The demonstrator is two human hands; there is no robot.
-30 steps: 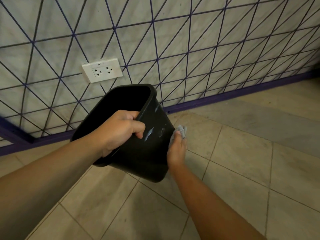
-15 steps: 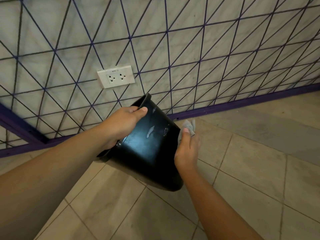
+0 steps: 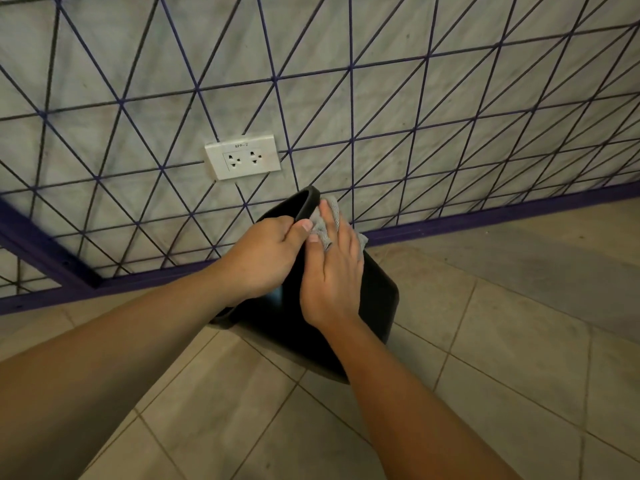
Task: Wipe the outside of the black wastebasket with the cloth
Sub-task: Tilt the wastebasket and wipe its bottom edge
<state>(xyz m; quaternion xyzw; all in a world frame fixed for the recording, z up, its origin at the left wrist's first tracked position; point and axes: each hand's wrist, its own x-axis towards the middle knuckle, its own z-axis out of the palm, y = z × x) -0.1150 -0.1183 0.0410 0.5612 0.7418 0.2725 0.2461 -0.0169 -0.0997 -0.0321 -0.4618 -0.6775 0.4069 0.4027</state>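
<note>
The black wastebasket (image 3: 377,299) is held off the floor, tilted, with its rim directed up and away toward the wall and its base directed down toward the wearer. The rim is gripped by the left hand (image 3: 263,258): the thumb is laid over the outer edge of the rim, while the fingers are curled toward the inside and are largely hidden from view. The right hand (image 3: 332,275) is laid flat on the outer wall of the wastebasket just below the rim, its fingers extended and slightly spread. The grey cloth (image 3: 323,223) is pressed against the wall under those fingers; folds of it are seen between and beyond the fingertips, and a further edge is seen past the far side of the hand. The two hands are positioned just beside one another, the left thumb touching or nearly touching the cloth; which cannot be told.

Behind the wastebasket, a pale wall (image 3: 450,36) crossed by dark purple lines in a triangular pattern is noted, with a purple skirting strip (image 3: 502,216) along its foot. A white double socket plate (image 3: 242,161), marked with a small label, is mounted on the wall above and to the left of the rim. The floor (image 3: 502,358) is laid in beige tiles.
</note>
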